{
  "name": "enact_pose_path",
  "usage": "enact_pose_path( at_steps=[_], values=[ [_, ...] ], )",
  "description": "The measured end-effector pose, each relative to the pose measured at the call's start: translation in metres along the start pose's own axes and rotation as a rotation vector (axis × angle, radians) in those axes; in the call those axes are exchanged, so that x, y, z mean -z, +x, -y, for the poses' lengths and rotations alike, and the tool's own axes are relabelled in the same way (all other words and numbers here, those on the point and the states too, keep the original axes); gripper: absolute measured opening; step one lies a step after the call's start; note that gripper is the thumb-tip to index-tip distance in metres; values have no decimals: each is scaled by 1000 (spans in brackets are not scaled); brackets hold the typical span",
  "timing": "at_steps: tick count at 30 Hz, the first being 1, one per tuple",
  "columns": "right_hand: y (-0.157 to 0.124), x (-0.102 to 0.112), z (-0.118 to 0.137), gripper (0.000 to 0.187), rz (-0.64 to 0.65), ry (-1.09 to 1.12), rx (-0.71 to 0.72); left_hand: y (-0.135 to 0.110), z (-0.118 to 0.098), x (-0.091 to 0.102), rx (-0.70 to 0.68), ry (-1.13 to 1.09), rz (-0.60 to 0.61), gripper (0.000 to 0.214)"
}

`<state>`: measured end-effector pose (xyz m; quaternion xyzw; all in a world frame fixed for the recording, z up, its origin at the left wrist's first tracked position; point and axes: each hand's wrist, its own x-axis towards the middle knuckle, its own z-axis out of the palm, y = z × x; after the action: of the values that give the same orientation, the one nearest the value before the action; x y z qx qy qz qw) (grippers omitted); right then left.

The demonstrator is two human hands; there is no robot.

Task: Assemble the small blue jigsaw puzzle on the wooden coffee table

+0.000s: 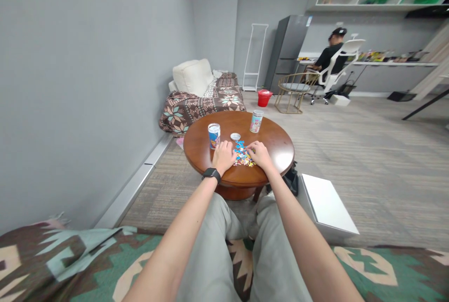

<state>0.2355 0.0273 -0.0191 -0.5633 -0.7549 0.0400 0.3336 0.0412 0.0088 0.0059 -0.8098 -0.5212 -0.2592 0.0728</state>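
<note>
A heap of small colourful jigsaw puzzle pieces lies near the front of the round wooden table. On its left side rests my left hand, fingers extended and slightly apart, holding nothing visible. My right hand is at the right edge of the heap with fingers curled together; what is between the fingertips is too small to make out. Behind my left hand stands a blue picture can without its lid. A round silver lid lies just beyond the pieces. Farther back is a pastel can with a silver top.
A white box stands on the floor right of the table. Beyond the table are a blanket-covered sofa, a red bucket and a gold-framed chair. Another person sits at the far counter.
</note>
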Motion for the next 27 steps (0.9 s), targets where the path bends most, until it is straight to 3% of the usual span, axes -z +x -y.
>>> enact_pose_path(
  at_steps=[9, 16, 19, 24, 27],
  values=[
    [7, -7, -10, 24, -75, 156, -52, 1, 0, 5, 106, -9, -80, 3],
    [7, -8, -11, 22, -16, 29, -79, 1, 2, 2, 193, -81, -172, 4],
    [7, -8, -12, 25, -53, 14, -89, 1, 2, 4, 305, -98, -242, 21],
    [5, -4, -9, 26, -100, 54, -65, 6, 9, 2, 634, -204, -434, 59],
    [2, -2, -3, 19, -68, 38, -11, 10, 18, -3, 717, -332, -415, 79]
  ],
)
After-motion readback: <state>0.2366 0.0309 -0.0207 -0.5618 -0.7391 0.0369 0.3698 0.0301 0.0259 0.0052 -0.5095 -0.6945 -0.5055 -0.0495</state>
